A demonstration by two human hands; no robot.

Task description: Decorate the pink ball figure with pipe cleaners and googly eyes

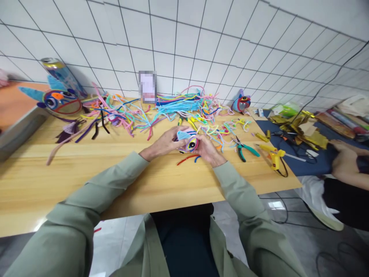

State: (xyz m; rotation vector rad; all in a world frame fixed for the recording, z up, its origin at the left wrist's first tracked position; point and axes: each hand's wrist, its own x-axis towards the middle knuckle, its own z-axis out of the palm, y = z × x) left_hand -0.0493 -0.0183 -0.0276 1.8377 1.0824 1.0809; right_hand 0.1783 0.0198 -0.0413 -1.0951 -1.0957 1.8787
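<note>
Over the middle of the wooden table, both hands are closed around a small pipe-cleaner creature (pixel 187 143) with a light-blue ear and a round black-and-yellow eye. My left hand (pixel 167 143) grips its left side, fingers over the top. On its right side, my right hand (pixel 208 149) presses with the fingers; some fingertips are hidden behind the creature. Just below lie a red pipe cleaner (pixel 186 159) and a short blue one (pixel 197 159). Yellow-handled pliers (pixel 188 122) rest behind the hands, and teal-handled pliers (pixel 245 149) lie to the right.
Pipe cleaners (pixel 178 105) in many colours pile along the tiled wall. A larger creature (pixel 62 102) and a can (pixel 62 75) stand left; another small creature (pixel 241 103) stands back right. A yellow glue gun (pixel 275 156) lies near the right edge, close to another person's arm (pixel 350 165).
</note>
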